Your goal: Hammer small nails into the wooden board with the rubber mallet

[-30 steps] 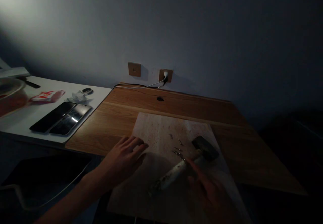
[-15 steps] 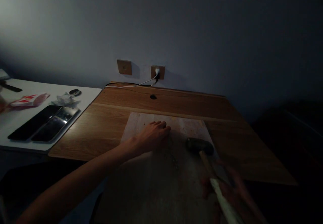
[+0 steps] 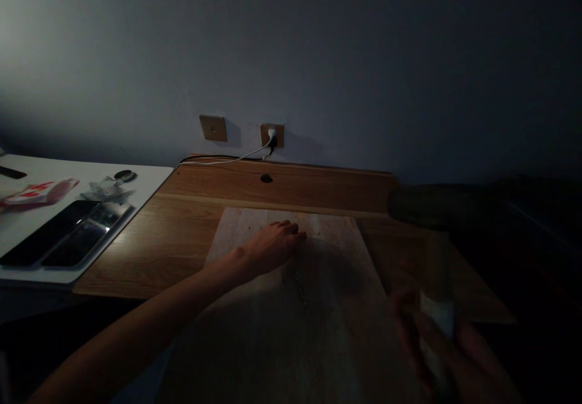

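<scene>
My right hand (image 3: 445,349) grips a hammer (image 3: 439,270) by its pale-wrapped wooden handle. The hammer's thick dark head is raised above the right side of a wooden board (image 3: 236,225). Resting on that board, my left hand (image 3: 277,243) has its fingers curled and pressed together near the far edge. Whatever those fingertips hold, if anything, is hidden in shadow. A few small dark dots mark the board along its far edge. Close below my left hand lie several tiny shiny pieces (image 3: 302,295), too dim to name.
The board lies on a brown wooden desk (image 3: 182,210) against the wall. At left a white table (image 3: 150,176) carries dark flat panels (image 3: 73,243), a crumpled clear bag (image 3: 109,190) and a red-and-white packet (image 3: 43,193). Cables (image 3: 222,161) run to a wall socket (image 3: 278,136).
My right hand has lifted the hammer up and to the right, away from the board. My left hand stays at nearly the same place on the board. The view has shifted slightly.
</scene>
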A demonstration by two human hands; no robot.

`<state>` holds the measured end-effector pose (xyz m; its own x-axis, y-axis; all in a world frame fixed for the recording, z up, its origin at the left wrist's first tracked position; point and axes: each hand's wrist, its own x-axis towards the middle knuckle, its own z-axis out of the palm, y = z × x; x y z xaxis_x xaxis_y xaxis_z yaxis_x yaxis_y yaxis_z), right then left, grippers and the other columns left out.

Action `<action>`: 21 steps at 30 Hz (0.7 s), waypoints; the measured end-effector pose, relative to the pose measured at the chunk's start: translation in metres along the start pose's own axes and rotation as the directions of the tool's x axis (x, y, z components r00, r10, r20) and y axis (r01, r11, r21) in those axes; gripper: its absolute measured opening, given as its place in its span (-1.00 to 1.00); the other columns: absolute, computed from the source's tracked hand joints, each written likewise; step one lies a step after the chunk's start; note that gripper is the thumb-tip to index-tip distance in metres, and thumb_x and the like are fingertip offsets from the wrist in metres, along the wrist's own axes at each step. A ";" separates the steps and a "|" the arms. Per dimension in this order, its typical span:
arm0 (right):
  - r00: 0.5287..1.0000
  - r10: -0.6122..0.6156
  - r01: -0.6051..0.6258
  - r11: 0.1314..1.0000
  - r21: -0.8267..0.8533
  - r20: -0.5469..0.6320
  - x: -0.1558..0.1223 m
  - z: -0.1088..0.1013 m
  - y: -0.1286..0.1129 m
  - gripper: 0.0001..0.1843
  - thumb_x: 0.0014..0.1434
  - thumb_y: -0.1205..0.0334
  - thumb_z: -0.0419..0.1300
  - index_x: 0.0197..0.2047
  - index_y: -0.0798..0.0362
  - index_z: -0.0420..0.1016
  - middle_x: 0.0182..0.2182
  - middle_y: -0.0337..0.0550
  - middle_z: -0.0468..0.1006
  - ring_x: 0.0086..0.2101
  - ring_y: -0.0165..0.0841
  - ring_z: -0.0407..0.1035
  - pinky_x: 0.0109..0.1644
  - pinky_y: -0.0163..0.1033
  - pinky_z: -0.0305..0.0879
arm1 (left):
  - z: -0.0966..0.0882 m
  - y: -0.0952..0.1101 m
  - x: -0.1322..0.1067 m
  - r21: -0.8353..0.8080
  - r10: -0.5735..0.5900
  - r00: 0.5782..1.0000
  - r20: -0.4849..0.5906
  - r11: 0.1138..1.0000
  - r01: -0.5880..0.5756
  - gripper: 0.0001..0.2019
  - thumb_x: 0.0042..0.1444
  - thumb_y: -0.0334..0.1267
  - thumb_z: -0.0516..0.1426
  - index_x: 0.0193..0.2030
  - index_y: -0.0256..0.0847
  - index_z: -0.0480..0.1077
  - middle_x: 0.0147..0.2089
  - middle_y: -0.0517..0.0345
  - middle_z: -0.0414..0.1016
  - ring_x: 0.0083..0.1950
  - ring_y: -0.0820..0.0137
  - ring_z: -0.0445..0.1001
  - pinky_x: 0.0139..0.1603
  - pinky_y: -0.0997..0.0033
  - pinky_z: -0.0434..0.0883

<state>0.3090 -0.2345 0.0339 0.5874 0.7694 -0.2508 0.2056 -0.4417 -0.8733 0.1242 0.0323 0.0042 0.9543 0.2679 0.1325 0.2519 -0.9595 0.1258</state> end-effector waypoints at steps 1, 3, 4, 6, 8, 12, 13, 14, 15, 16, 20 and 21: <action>1.000 0.013 -0.013 1.000 0.013 -0.010 0.005 -0.002 0.000 -0.26 0.06 -0.53 0.13 0.02 -0.10 0.49 -0.59 -0.23 0.45 -0.65 -0.29 0.34 -0.65 -0.25 0.30 | 0.000 -0.001 0.000 0.009 0.004 1.000 0.004 1.000 -0.004 -0.83 0.28 -0.42 0.10 -0.06 -0.24 0.49 -0.16 -0.01 0.53 -0.14 0.24 0.51 -0.11 0.27 0.47; 0.998 0.067 -0.067 0.998 0.013 -0.018 0.014 -0.006 0.001 -0.27 0.05 -0.54 0.14 -0.08 -0.06 0.49 -0.65 -0.30 0.35 -0.69 -0.35 0.24 -0.67 -0.29 0.20 | 0.000 -0.002 0.001 0.022 0.005 1.000 0.022 1.000 -0.006 -0.86 0.28 -0.43 0.10 -0.14 -0.24 0.49 -0.18 -0.01 0.52 -0.14 0.24 0.51 -0.11 0.29 0.47; 0.996 0.083 -0.083 0.997 -0.011 -0.017 0.019 -0.007 0.001 -0.31 0.06 -0.53 0.14 -0.14 -0.05 0.49 -0.68 -0.33 0.30 -0.69 -0.38 0.20 -0.66 -0.31 0.17 | 0.000 -0.002 0.002 0.020 0.006 1.000 0.030 1.000 -0.006 -0.86 0.28 -0.44 0.10 -0.16 -0.24 0.49 -0.17 -0.01 0.51 -0.14 0.25 0.51 -0.12 0.31 0.47; 0.998 0.064 -0.064 0.993 -0.095 0.002 0.029 -0.009 0.001 -0.39 0.09 -0.47 0.17 -0.30 -0.04 0.49 -0.68 -0.32 0.30 -0.66 -0.37 0.23 -0.61 -0.31 0.20 | -0.001 -0.002 0.005 -0.012 -0.002 1.000 0.030 1.000 0.003 -0.84 0.27 -0.47 0.07 -0.17 -0.24 0.48 -0.14 -0.01 0.49 -0.14 0.29 0.50 -0.14 0.36 0.45; 0.999 -0.028 0.035 0.986 -0.161 0.042 0.040 -0.006 0.001 -0.47 0.09 -0.38 0.24 -0.38 -0.03 0.48 -0.59 -0.22 0.44 -0.51 -0.28 0.41 -0.46 -0.26 0.35 | -0.001 -0.001 0.010 -0.084 -0.035 0.999 0.012 0.996 0.036 -0.83 0.27 -0.47 0.06 -0.15 -0.25 0.47 -0.11 0.00 0.48 -0.17 0.34 0.49 -0.17 0.41 0.44; 0.981 -0.112 0.140 0.974 -0.180 0.159 0.062 0.002 0.007 -0.59 0.21 -0.21 0.19 -0.21 -0.02 0.53 -0.40 -0.16 0.58 -0.31 -0.20 0.53 -0.29 -0.21 0.45 | 0.005 0.001 0.025 -0.278 -0.110 0.992 -0.058 0.956 0.090 -0.84 0.20 -0.47 0.09 -0.13 -0.24 0.45 -0.11 0.05 0.49 -0.21 0.38 0.49 -0.18 0.44 0.42; 0.980 -0.083 0.120 0.972 -0.204 0.179 0.066 0.004 0.009 -0.58 0.24 -0.19 0.16 -0.17 0.00 0.52 -0.45 -0.19 0.55 -0.39 -0.24 0.51 -0.37 -0.23 0.42 | 0.008 0.001 0.028 -0.319 -0.121 0.989 -0.081 0.943 0.089 -0.83 0.18 -0.49 0.09 -0.15 -0.25 0.44 -0.14 0.06 0.50 -0.21 0.38 0.48 -0.18 0.44 0.42; 0.980 -0.046 0.090 0.969 -0.231 0.191 0.069 0.005 0.010 -0.57 0.25 -0.19 0.13 -0.11 0.01 0.51 -0.50 -0.23 0.51 -0.48 -0.28 0.47 -0.46 -0.26 0.37 | 0.011 0.000 0.032 -0.357 -0.132 0.986 -0.102 0.930 0.087 -0.83 0.15 -0.50 0.09 -0.18 -0.25 0.44 -0.17 0.07 0.50 -0.22 0.39 0.48 -0.18 0.44 0.41; 0.980 -0.008 0.059 0.964 -0.257 0.197 0.072 0.006 0.010 -0.53 0.25 -0.19 0.12 -0.02 0.02 0.48 -0.55 -0.27 0.47 -0.56 -0.30 0.42 -0.54 -0.27 0.32 | 0.014 0.000 0.036 -0.391 -0.143 0.983 -0.118 0.916 0.086 -0.84 0.12 -0.52 0.10 -0.20 -0.25 0.43 -0.20 0.09 0.50 -0.24 0.39 0.47 -0.19 0.44 0.40; 0.979 0.021 0.036 0.960 -0.279 0.201 0.075 0.006 0.009 -0.48 0.25 -0.19 0.12 0.08 0.03 0.44 -0.56 -0.30 0.45 -0.60 -0.31 0.39 -0.59 -0.29 0.27 | 0.017 -0.001 0.039 -0.424 -0.154 0.980 -0.128 0.902 0.086 -0.84 0.09 -0.52 0.11 -0.22 -0.25 0.43 -0.24 0.10 0.50 -0.26 0.40 0.47 -0.21 0.45 0.39; 0.979 -0.003 0.068 0.949 -0.308 0.206 0.090 0.014 -0.004 -0.30 0.22 -0.15 0.18 0.31 0.03 0.27 -0.50 -0.26 0.50 -0.66 -0.34 0.38 -0.67 -0.31 0.23 | 0.025 0.000 0.050 -0.531 -0.186 0.972 -0.145 0.844 0.082 -0.82 0.03 -0.52 0.15 -0.23 -0.24 0.46 -0.28 0.15 0.53 -0.32 0.44 0.45 -0.26 0.49 0.37; 0.978 -0.027 0.091 0.948 -0.304 0.208 0.096 0.018 -0.007 -0.33 0.23 -0.13 0.18 0.29 0.05 0.30 -0.52 -0.26 0.50 -0.68 -0.35 0.35 -0.68 -0.31 0.22 | 0.026 0.001 0.053 -0.545 -0.184 0.972 -0.148 0.835 0.075 -0.81 0.03 -0.52 0.16 -0.23 -0.24 0.46 -0.28 0.15 0.54 -0.31 0.44 0.46 -0.26 0.49 0.37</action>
<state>0.3502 -0.1497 0.0083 0.4057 0.8601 -0.3091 0.4861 -0.4895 -0.7240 0.1788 0.0436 -0.0138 0.8572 0.4494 0.2515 0.1938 -0.7340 0.6509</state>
